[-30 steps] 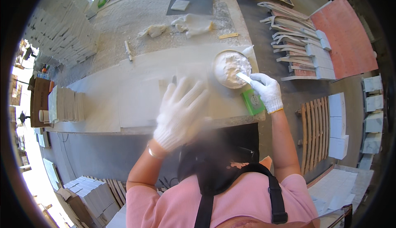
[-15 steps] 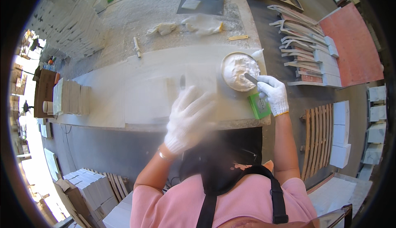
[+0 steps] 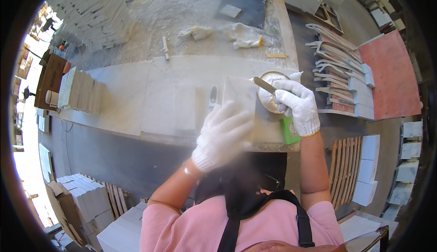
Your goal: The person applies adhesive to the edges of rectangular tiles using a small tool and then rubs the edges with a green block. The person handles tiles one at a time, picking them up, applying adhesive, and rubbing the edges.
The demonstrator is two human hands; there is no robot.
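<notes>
My right hand (image 3: 298, 106), in a white knit glove, is closed round the handle of a putty knife (image 3: 264, 85). Its blade points up and left, with a dab of white at the tip. Below that hand and blade is a round bowl of white paste (image 3: 268, 100), partly covered by them. My left hand (image 3: 224, 136), gloved too, has its fingers stretched and apart, somewhat blurred. They reach over the near left part of a pale marble-like tile (image 3: 239, 90); whether they touch it I cannot tell. Left of it lie a small dark-and-white tool (image 3: 213, 96) and another pale tile (image 3: 185, 108).
A green box (image 3: 289, 131) stands by the bowl at the table's near edge. Farther back lie loose gloves (image 3: 243, 35), a white stick (image 3: 165, 48) and a dark board (image 3: 241, 8). Stacked tiles (image 3: 81, 91) stand at left; a wooden pallet (image 3: 344, 170) is at right.
My right hand has lifted the putty knife out of the paste, its blade now toward the tile. The left hand stays outstretched near the tile. The whole view has shifted slightly.
</notes>
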